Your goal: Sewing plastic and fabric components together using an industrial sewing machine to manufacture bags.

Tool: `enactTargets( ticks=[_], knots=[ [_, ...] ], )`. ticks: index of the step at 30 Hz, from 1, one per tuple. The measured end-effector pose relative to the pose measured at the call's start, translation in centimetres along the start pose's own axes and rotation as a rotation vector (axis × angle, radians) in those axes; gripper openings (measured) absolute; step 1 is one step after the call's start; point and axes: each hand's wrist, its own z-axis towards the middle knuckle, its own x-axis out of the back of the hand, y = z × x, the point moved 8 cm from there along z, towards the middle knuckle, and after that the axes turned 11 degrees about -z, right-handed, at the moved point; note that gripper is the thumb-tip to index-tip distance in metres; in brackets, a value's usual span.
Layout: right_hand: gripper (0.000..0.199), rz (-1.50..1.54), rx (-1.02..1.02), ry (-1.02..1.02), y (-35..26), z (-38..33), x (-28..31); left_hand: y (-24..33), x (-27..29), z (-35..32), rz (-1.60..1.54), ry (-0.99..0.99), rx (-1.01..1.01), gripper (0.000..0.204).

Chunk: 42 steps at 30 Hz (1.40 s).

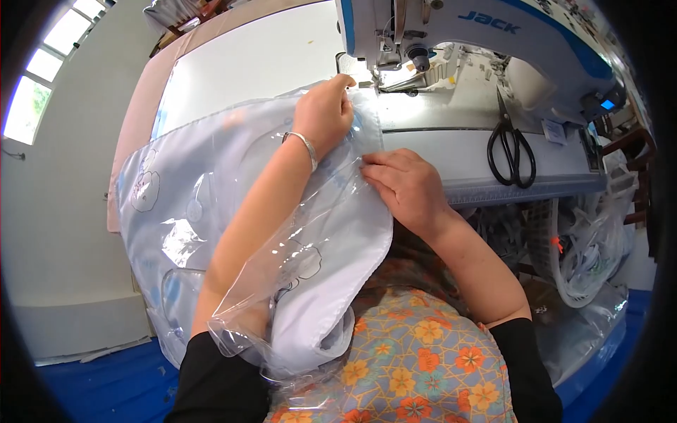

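A pale fabric sheet (243, 134) with printed cartoon outlines and blue patches spreads over the sewing table and hangs toward my lap. Glossy clear plastic sheeting (271, 271) lies along it, part of it folded over my left forearm. Close to the presser foot (378, 76) of the sewing machine (486, 32), my left hand (326, 113) is closed at the fabric's far edge, its fingertips partly hidden. Nearer to me, my right hand (409, 187) pinches the right edge of the layers between thumb and fingers. The fabric's near end curls into a loose roll.
Black-handled scissors (513, 151) lie on the table (465, 151) right of the machine's needle. A small white packet (554, 132) sits beyond them. Under the table's right end hangs a white plastic basket (546, 240) with clear scraps. A pink-covered surface (130, 151) borders the left side.
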Motion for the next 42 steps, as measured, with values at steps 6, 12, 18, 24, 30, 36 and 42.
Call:
enactTargets(
  ticks=[6, 12, 18, 24, 30, 36, 42],
  knots=[
    [0.014, -0.012, -0.029, 0.009, 0.0, 0.2, 0.0, 3.0, 0.0, -0.8, 0.306, 0.12, -0.415, 0.014],
    [0.018, -0.049, -0.059, -0.05, 0.6, 0.1, 0.2, 3.9, -2.4, -0.1, 0.422, -0.257, -0.277, 0.02],
    [0.029, -0.092, 0.047, -0.142, -1.2, -0.3, 1.4, 3.9, -1.6, -2.6, 0.336, -0.028, -0.38, 0.032],
    [0.028, -0.17, 0.17, -0.031, -0.6, -0.8, 1.4, 4.2, -2.5, -2.4, 0.351, -0.051, -0.347, 0.039],
    [0.027, -0.189, 0.159, -0.06, 0.4, -1.2, 2.2, 5.6, -2.8, -2.1, 0.309, -0.041, -0.319, 0.037],
    [0.027, -0.171, 0.152, -0.084, 1.6, -0.6, 2.3, 5.9, -2.9, -1.1, 0.259, -0.059, -0.295, 0.029],
    [0.027, -0.168, 0.149, -0.083, 2.7, -0.3, 2.4, 4.9, -3.3, -0.5, 0.21, 0.008, -0.273, 0.027]
  ],
)
